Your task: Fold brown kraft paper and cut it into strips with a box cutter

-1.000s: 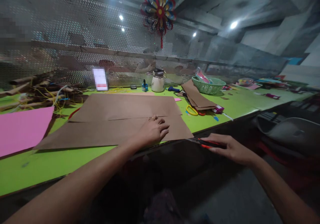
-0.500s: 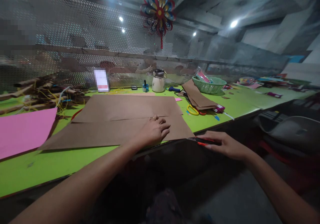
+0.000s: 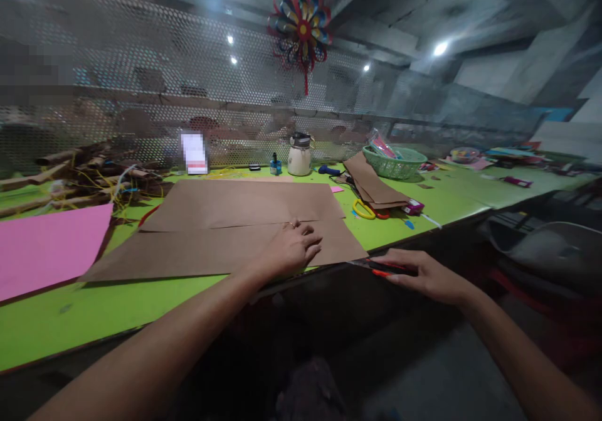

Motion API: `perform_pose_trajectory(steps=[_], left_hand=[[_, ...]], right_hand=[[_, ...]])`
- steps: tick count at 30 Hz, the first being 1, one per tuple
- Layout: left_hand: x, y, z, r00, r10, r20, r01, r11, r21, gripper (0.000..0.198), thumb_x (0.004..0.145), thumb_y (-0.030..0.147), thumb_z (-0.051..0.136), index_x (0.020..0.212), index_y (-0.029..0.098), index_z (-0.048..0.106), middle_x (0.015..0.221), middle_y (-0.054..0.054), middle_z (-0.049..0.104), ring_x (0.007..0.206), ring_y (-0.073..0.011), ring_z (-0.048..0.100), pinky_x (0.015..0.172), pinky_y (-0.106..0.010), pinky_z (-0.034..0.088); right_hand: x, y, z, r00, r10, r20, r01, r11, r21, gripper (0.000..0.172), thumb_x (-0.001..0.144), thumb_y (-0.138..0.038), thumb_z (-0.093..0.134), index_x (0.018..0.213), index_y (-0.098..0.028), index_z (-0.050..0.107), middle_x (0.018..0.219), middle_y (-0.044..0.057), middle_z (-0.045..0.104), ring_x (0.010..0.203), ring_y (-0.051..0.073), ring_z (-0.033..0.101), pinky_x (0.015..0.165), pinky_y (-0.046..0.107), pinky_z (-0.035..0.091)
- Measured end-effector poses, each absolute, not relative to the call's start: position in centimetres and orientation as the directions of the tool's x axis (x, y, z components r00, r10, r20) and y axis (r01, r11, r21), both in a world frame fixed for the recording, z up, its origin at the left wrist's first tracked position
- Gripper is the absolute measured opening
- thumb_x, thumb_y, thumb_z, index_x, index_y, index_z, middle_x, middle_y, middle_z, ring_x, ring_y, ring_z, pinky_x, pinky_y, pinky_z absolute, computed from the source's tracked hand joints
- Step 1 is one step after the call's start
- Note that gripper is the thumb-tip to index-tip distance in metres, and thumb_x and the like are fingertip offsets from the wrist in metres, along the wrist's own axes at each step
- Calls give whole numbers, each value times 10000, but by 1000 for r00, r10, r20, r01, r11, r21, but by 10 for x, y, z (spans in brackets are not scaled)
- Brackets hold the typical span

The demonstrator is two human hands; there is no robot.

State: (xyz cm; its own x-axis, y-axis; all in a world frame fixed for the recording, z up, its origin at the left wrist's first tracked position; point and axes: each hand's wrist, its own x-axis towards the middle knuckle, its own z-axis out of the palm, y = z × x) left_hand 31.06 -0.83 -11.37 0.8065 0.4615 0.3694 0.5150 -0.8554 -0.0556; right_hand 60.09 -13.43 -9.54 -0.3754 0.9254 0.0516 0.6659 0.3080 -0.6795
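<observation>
Mesh panel [image 3: 202, 76] along the back, green desk [image 3: 141, 308] in front of it. Brown paper [image 3: 183, 255] lies flat mid-desk, a line running across it; can't tell if that's a fold or two overlapped sheets. Its near right corner reaches the desk's front edge. Stick pile [image 3: 61, 173], tied up with yellow strands, back left; pink sheet [image 3: 51, 245] left of the brown paper. Green basket [image 3: 397, 164] back right, brown strips [image 3: 367, 182] stacked just in front of it. Left hand [image 3: 296, 245] rests palm down on the brown paper, fingers slightly spread, gripping nothing. Right hand [image 3: 414, 270] has its fingers wrapped on red-and-black scissors [image 3: 382, 273], blades at that near right corner; blade gap too dark to read. White flask [image 3: 300, 160] behind the paper, yellow-handled scissors [image 3: 363, 209] by the strips, small blue bottle [image 3: 276, 168] beside the flask.
</observation>
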Motion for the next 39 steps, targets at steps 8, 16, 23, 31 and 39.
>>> perform_pose_trajectory(steps=[8, 16, 23, 31, 39], left_hand=[[310, -6, -116, 805, 463, 370, 514, -856, -47, 379, 961, 394, 314, 1159, 252, 605, 1082, -77, 611, 1009, -220, 504, 902, -389, 350], [310, -8, -114, 804, 472, 362, 519, -854, -38, 382, 960, 399, 314, 1159, 260, 609, 1091, -76, 612, 1014, -219, 505, 907, -391, 345], [311, -7, -115, 812, 459, 361, 508, -860, -50, 376, 968, 387, 313, 1149, 247, 610, 1090, -73, 609, 1023, -211, 505, 913, -377, 339], [312, -9, -113, 804, 467, 367, 516, -855, -43, 354, 961, 366, 340, 1120, 229, 625, 1089, -79, 604, 1017, -218, 495, 915, -380, 345], [341, -22, -109, 759, 550, 347, 599, -800, -43, 331, 928, 377, 395, 940, 208, 679, 1029, -107, 591, 968, -258, 486, 836, -407, 395]], right_hand=[[589, -126, -94, -399, 914, 68, 654, 336, -678, 432, 859, -452, 554, 1237, -250, 612, 1145, 77, 637, 1054, 244, 571, 942, 385, 433], [592, -132, -96, -429, 901, 62, 657, 358, -663, 426, 875, -450, 541, 1265, -285, 587, 1141, 62, 640, 1044, 237, 575, 935, 381, 433], [586, -124, -92, -431, 900, 65, 638, 354, -683, 428, 868, -447, 547, 1244, -250, 606, 1157, 73, 641, 1061, 241, 573, 942, 379, 433], [581, -119, -92, -447, 893, 58, 639, 364, -678, 421, 872, -415, 562, 1252, -238, 596, 1204, 73, 626, 1096, 240, 561, 969, 377, 413], [609, -118, -84, -458, 889, 3, 651, 337, -680, 417, 871, -429, 575, 1240, -238, 606, 1230, 66, 613, 1142, 248, 535, 1004, 368, 389]])
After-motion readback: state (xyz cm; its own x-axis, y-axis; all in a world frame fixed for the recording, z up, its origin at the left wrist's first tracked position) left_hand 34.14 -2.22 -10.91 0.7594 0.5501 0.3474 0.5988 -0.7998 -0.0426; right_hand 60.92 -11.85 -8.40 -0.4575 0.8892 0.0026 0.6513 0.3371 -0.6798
